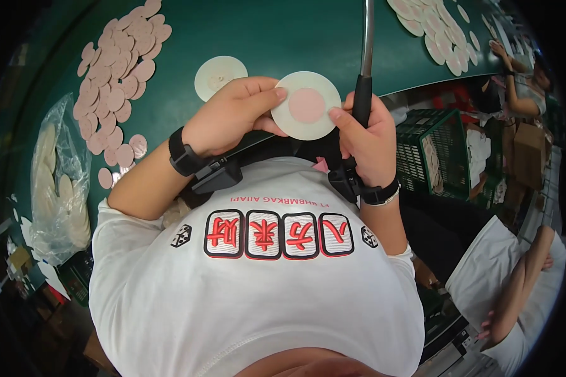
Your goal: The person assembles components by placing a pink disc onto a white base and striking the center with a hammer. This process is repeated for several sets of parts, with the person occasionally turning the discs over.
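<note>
Over the table's near edge, a cream round disc (288,126) with a smaller pink circle in its middle is held face up between my hands. My left hand (223,116) pinches its left edge, thumb on top and fingers beneath. At the right edge, my right hand (372,141) grips with its thumb on the rim; its other fingers are partly hidden. A metal rod with a black grip (361,103) passes by my right fingers; whether they touch it I cannot tell. Behind my left hand, a second cream disc (208,76) with a small raised centre lies on the green table (283,38).
A heap of pink discs (116,69) spreads over the table's left side, near a clear plastic bag of pale discs (60,188). More cream discs (437,28) lie at the far right. Green crates (431,151) stand on the right, and other people (516,295) are close by.
</note>
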`<act>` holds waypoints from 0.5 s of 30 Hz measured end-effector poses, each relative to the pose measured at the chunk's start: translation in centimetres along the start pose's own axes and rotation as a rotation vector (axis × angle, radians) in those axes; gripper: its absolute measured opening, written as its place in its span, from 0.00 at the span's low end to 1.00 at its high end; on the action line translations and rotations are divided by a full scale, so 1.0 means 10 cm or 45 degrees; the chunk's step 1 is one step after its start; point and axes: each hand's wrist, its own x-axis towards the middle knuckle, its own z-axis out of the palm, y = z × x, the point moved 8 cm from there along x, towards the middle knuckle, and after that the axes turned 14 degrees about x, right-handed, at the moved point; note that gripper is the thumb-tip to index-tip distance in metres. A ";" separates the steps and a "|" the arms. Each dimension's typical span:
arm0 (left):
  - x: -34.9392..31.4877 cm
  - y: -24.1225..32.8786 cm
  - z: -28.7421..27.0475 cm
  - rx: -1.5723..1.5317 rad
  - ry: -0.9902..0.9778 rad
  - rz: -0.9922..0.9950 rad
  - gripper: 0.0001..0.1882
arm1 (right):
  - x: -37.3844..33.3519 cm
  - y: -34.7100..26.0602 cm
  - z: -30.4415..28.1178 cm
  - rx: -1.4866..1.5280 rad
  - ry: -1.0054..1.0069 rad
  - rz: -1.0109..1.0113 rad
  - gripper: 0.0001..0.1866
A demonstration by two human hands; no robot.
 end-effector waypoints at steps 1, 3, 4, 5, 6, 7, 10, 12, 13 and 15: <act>0.01 0.00 0.00 0.001 -0.005 0.001 0.20 | 0.01 0.00 0.00 0.050 0.004 0.003 0.10; 0.01 -0.02 0.01 -0.122 -0.044 -0.028 0.20 | 0.02 0.01 -0.01 0.067 0.012 0.016 0.10; 0.01 -0.04 0.02 -0.185 -0.062 -0.044 0.20 | 0.02 0.03 -0.01 0.086 0.016 0.033 0.10; 0.03 -0.04 0.01 -0.181 -0.069 -0.041 0.20 | 0.03 0.03 -0.01 0.104 0.020 0.040 0.10; 0.04 -0.06 0.01 -0.193 -0.072 -0.060 0.19 | 0.04 0.03 -0.01 0.104 0.025 0.034 0.10; 0.06 -0.08 0.00 -0.204 -0.074 -0.080 0.19 | 0.05 0.05 -0.02 0.112 0.030 0.043 0.09; 0.08 -0.13 0.02 -0.203 -0.091 -0.105 0.18 | 0.08 0.06 -0.06 0.125 0.055 0.033 0.09; 0.09 -0.13 0.06 -0.180 -0.115 -0.109 0.18 | 0.13 0.10 -0.10 0.167 0.063 0.080 0.09; 0.09 -0.13 0.07 -0.162 -0.141 -0.076 0.18 | 0.18 0.08 -0.15 0.183 0.060 0.095 0.09; 0.05 -0.22 0.07 -0.209 -0.241 -0.130 0.17 | 0.37 -0.09 -0.36 0.129 0.141 0.003 0.09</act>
